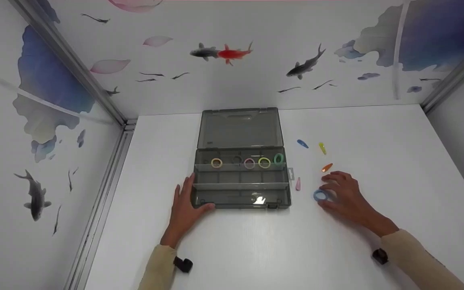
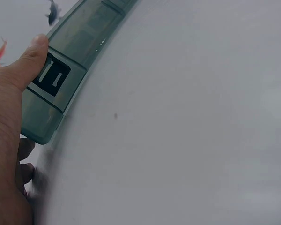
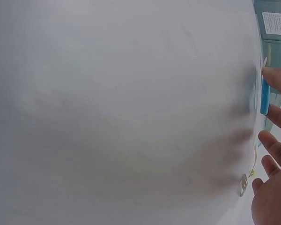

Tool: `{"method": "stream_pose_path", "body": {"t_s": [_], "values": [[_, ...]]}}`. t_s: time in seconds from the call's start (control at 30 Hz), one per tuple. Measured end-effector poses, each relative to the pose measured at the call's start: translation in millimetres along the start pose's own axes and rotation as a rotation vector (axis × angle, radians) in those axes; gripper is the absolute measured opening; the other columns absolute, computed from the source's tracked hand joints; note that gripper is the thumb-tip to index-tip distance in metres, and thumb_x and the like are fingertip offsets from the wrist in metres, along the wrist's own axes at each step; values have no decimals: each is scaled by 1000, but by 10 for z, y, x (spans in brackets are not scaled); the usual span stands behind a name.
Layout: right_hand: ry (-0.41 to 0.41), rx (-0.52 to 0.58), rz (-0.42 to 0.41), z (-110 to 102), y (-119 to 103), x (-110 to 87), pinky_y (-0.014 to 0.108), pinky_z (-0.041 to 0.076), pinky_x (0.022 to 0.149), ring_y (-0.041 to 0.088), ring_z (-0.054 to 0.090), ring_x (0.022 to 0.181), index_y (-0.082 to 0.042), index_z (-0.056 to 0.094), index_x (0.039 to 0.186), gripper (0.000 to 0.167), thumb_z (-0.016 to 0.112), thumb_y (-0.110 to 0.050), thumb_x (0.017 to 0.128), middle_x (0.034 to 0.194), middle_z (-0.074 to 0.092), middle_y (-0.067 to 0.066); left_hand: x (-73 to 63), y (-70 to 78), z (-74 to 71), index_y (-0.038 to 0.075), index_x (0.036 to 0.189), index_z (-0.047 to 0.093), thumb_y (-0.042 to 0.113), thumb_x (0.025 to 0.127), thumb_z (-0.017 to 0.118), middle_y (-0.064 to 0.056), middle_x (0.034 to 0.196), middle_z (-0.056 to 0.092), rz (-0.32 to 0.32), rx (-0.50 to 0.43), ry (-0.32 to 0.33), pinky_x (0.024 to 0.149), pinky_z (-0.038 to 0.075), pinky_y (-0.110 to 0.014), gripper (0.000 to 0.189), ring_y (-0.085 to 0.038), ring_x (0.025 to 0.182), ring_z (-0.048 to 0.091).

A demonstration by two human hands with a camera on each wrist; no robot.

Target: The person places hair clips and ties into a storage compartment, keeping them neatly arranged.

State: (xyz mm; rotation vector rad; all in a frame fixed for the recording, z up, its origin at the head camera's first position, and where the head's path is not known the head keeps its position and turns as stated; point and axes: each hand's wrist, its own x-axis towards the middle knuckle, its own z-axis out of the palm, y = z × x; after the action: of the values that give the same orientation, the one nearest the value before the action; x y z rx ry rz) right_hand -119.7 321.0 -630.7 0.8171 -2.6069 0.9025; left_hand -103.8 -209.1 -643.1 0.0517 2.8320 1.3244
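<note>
A smoky-grey plastic compartment box [image 1: 240, 197] lies with its lid [image 1: 240, 129] raised at the back. My left hand [image 1: 184, 209] holds its front left corner, fingers along the left side and thumb [image 2: 35, 58] against the front wall. My right hand [image 1: 346, 199] pinches a blue hair tie [image 1: 314, 196] between thumb and forefinger, right of the box; the right wrist view shows this blue tie [image 3: 265, 96] edge-on. In the back row of the box sit an orange hair tie [image 1: 212, 163], a pink one [image 1: 245, 163], a yellow one [image 1: 259, 163] and a green one [image 1: 276, 159].
Snap hair clips lie right of the box: blue [image 1: 303, 143], yellow [image 1: 322, 148], orange [image 1: 327, 167] and pink [image 1: 298, 184]. A clear hang tab [image 1: 291, 174] juts from the box's right side. Printed panels [image 1: 256, 80] wall in the white table [image 1: 240, 249].
</note>
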Motion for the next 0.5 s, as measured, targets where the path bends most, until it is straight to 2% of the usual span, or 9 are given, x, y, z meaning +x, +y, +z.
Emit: {"method": "stream_pose_path", "body": {"t_s": [0.13, 0.37, 0.5], "values": [[15, 17, -15, -21, 15, 56, 66, 35, 104, 53, 49, 132, 0, 77, 116, 44, 98, -5, 77, 134, 66, 29, -1, -3, 2, 28, 178, 21, 63, 86, 90, -14, 184, 18, 7, 0, 0, 126, 19, -81, 120, -52, 168, 4], [-3, 0, 34, -28, 45, 180, 65, 35, 104, 50, 48, 135, -1, 79, 112, 39, 98, -3, 78, 135, 66, 25, 26, -50, 16, 23, 178, 21, 61, 86, 91, -16, 183, 21, 49, 3, 12, 133, 14, -69, 122, -47, 169, 6], [-9, 10, 43, -28, 59, 251, 67, 34, 106, 50, 48, 136, -1, 79, 113, 37, 97, -3, 81, 135, 66, 25, 19, -52, 30, 24, 178, 21, 62, 85, 91, -15, 183, 21, 36, -1, 12, 131, 16, -73, 123, -49, 168, 5]]}}
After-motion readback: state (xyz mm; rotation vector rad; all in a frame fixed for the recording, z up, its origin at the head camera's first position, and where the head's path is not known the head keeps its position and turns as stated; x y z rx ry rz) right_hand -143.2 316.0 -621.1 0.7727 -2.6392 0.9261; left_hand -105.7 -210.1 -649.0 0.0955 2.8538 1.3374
